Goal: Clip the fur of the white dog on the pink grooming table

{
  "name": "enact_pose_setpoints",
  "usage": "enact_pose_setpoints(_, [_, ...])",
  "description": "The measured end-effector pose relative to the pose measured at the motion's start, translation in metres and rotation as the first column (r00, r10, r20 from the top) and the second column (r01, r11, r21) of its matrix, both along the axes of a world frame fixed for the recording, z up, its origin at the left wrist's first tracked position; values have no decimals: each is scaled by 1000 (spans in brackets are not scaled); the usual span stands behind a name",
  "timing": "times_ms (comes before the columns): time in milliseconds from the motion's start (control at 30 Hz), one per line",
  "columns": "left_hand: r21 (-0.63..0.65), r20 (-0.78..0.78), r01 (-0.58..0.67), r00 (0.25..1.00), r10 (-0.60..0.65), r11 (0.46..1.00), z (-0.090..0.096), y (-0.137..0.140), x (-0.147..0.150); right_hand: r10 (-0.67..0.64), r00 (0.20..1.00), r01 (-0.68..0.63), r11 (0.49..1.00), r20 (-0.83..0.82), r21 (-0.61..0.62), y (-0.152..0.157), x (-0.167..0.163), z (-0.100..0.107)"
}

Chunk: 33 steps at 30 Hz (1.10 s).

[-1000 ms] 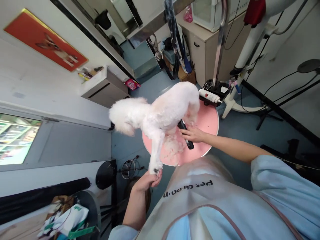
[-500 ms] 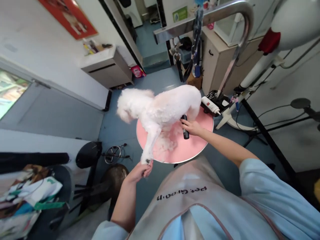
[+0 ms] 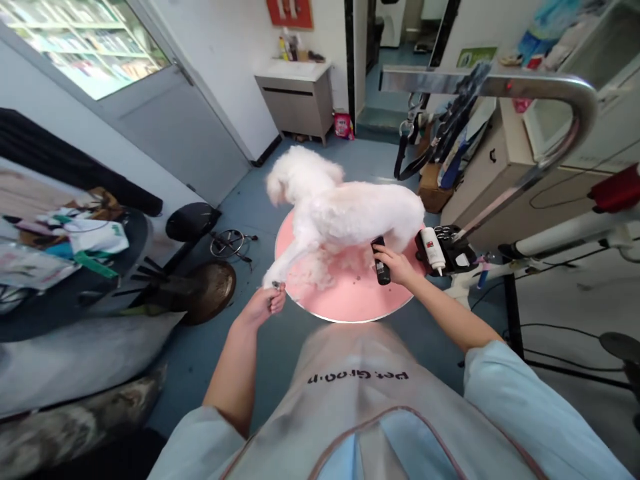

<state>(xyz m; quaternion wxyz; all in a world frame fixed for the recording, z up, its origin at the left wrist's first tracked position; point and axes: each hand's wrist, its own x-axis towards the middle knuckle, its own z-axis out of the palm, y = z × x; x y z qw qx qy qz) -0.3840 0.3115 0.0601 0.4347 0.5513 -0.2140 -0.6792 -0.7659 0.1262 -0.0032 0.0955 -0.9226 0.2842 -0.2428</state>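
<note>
A white dog stands on a round pink grooming table, its head toward the far left. My left hand is closed around the end of its outstretched front leg, just beyond the table's left edge. My right hand grips black hair clippers beside the dog's belly, near the hind leg. The clippers' far end sits close to the belly fur; whether it touches I cannot tell. Clumps of cut white fur lie on the table beneath the dog.
At the table's right, a black holder carries a white bottle. A metal grooming arm rises there, with a black strap hanging from it. A stool base stands on the floor at left, below a cluttered dark table.
The camera view has swung left, so the room appears shifted right. My left hand, with the dog's leg, is farther from my right hand. Both grips stay the same.
</note>
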Motion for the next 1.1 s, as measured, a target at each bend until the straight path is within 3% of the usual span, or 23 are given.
enact_pose_setpoints(200, [12, 14, -27, 1000, 27, 1000, -4, -3, -7, -23, 977, 25, 1000, 213, -7, -6, -5, -7])
enact_pose_setpoints(367, [7, 44, -35, 998, 35, 999, -8, -6, -12, -40, 974, 31, 998, 221, 45, -11, -6, -11])
enact_pose_setpoints(533, [27, 46, -34, 998, 32, 999, -12, -5, -19, -5, 937, 16, 999, 351, -29, -7, -7, -12])
enact_pose_setpoints(733, [8, -1, -38, 999, 38, 999, -20, -1, -26, -53, 904, -14, 988, 424, 155, -21, 3, 13])
enact_pose_setpoints(900, [33, 6, -54, 999, 53, 998, -29, 1, -32, -174, 759, -27, 954, 627, 298, -17, 9, 52])
enact_pose_setpoints(1100, [40, 5, -79, 997, 79, 996, -33, 3, -37, -121, 776, -45, 968, 619, 245, -10, 35, 43])
